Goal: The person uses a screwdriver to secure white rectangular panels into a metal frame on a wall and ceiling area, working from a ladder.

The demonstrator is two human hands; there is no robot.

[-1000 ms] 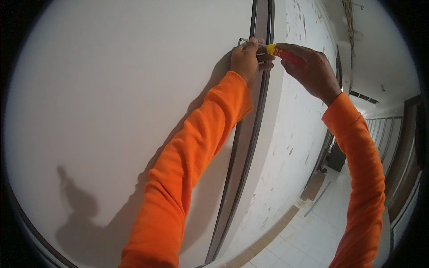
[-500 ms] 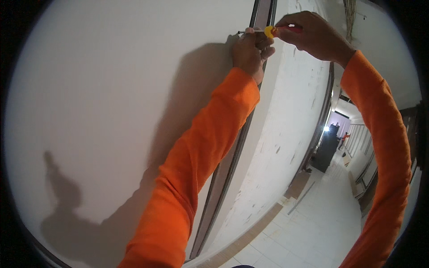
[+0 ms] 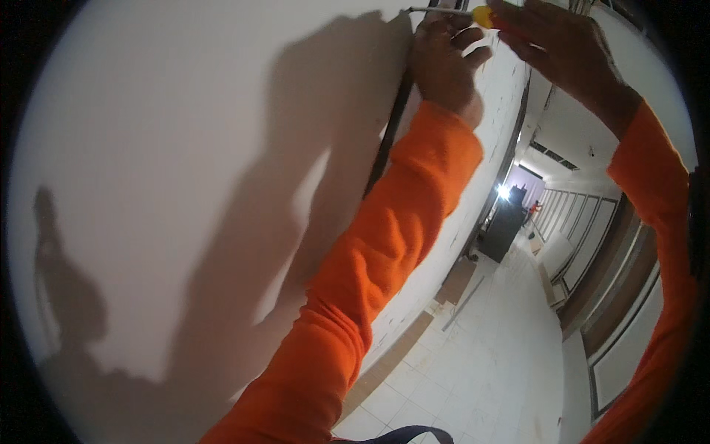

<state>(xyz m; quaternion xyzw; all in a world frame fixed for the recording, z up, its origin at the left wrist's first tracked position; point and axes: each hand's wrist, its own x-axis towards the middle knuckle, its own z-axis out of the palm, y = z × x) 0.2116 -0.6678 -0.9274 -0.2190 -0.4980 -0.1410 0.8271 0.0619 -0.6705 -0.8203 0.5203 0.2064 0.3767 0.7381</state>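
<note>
A screwdriver [image 3: 483, 17] with a yellow-and-red handle lies nearly level at the top of the view, its thin shaft pointing left. My right hand [image 3: 573, 52] is closed around the handle, fingers long over it. Just below the shaft, my left hand [image 3: 447, 70] pinches at it, thumb side up, with the other fingers loosely curled. The dark tip meets the edge of a large pale panel [image 3: 185, 89]; whether a screw sits there is too small to tell. Behind my left wrist runs a dark frame strip [image 3: 392, 133].
Right of the strip is a scuffed white wall [image 3: 495, 126]. A tiled corridor floor [image 3: 488, 355] stretches away, with a dark cabinet [image 3: 503, 229], a bright lamp [image 3: 504, 192] and a distant person in orange [image 3: 533, 210]. Framed panels [image 3: 592, 237] line the right side.
Both hands and the screwdriver now appear higher and farther right in view. The right-hand fingers have straightened somewhat on the handle. My viewpoint has turned, showing more corridor.
</note>
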